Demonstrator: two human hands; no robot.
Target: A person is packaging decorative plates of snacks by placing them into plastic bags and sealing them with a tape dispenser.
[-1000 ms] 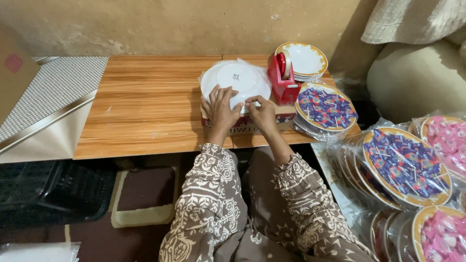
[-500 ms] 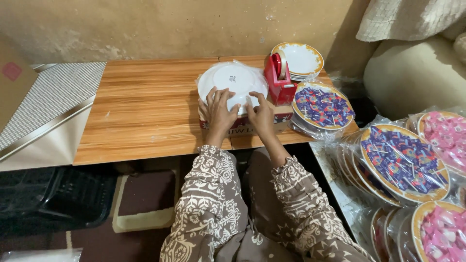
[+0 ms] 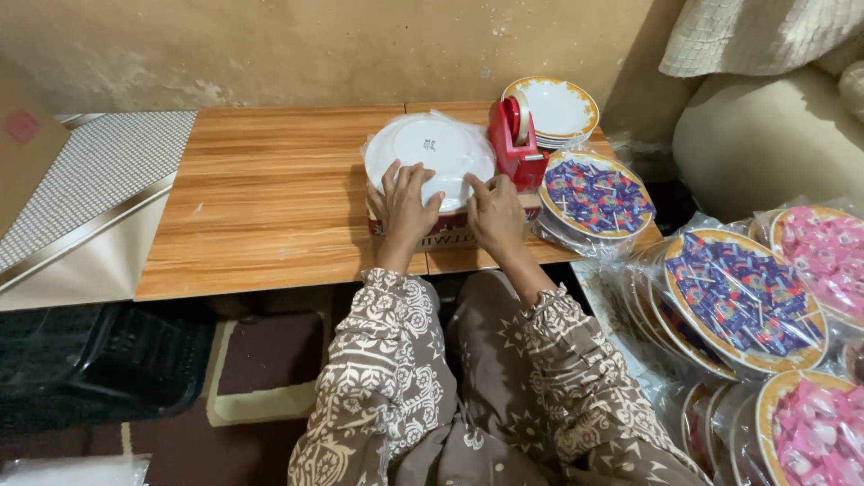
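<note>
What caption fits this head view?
Both hands, left and right, press clear wrap over an upturned white plate beside a red tape dispenser.

I see both of my arms reaching forward and away from me, sleeved to the wrists in brown cloth with a cream pattern, the forearms running nearly side by side and drawing closer toward the hands. My left hand point(image 3: 407, 209) lies palm down with its fingers spread and pointing toward the far side. My right hand point(image 3: 495, 214) sits just beside it, also palm down, fingers angled a little left so the two hands nearly meet.
</note>
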